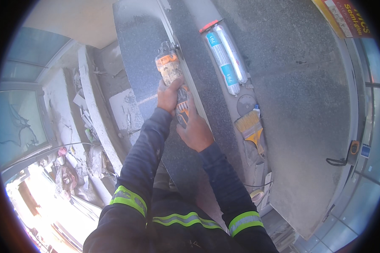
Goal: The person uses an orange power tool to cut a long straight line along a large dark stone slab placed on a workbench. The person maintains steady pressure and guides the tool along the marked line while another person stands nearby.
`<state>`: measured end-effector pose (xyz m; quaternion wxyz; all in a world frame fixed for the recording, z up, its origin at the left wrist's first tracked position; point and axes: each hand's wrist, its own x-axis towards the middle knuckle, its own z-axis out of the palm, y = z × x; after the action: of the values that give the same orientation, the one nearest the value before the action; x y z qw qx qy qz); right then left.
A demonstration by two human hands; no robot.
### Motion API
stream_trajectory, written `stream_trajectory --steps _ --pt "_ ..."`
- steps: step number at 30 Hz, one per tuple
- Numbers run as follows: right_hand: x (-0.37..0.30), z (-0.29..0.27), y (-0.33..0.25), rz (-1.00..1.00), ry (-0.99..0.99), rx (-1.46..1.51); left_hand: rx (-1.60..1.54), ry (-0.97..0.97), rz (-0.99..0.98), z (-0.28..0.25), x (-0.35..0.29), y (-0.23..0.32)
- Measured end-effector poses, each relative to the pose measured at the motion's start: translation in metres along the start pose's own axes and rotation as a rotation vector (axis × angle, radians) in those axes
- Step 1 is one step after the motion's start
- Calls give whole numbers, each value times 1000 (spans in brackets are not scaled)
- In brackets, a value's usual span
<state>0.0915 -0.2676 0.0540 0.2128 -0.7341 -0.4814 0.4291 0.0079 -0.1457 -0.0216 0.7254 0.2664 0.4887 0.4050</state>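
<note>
A dusty orange and black angle grinder point(169, 68) lies lengthwise in both my hands, its head pointing away from me. My left hand point(168, 98) wraps round the middle of the body. Behind it, my right hand point(195, 129) is closed round the rear handle. The grinder's head meets the edge of a dark speckled stone slab point(144, 46), beside a pale lengthwise strip point(193, 90). Pale dust coats the slab around the head. The disc itself is hard to make out.
Right of the strip, a ledge holds two sealant tubes point(225, 63), a round grey disc point(246, 104) and a yellow-handled paintbrush point(251, 128). A tape measure point(353, 152) sits at the far right edge. Rubble and bags point(67, 177) lie at lower left, near a black cable point(46, 155).
</note>
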Motion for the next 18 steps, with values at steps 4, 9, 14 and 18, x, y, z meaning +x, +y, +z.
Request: stream_trajectory --steps 4,9,14,18 --pt "-3 1 3 -3 10 -5 -12 -16 -21 -2 -2 -2" --pt "-11 1 6 -5 -2 25 11 -24 -23 -2 -11 -3" --pt "-13 4 10 -15 29 -12 -2 -2 -14 -1 -16 -8" --pt "-7 2 11 27 -16 -28 27 0 -15 -4 -7 -10"
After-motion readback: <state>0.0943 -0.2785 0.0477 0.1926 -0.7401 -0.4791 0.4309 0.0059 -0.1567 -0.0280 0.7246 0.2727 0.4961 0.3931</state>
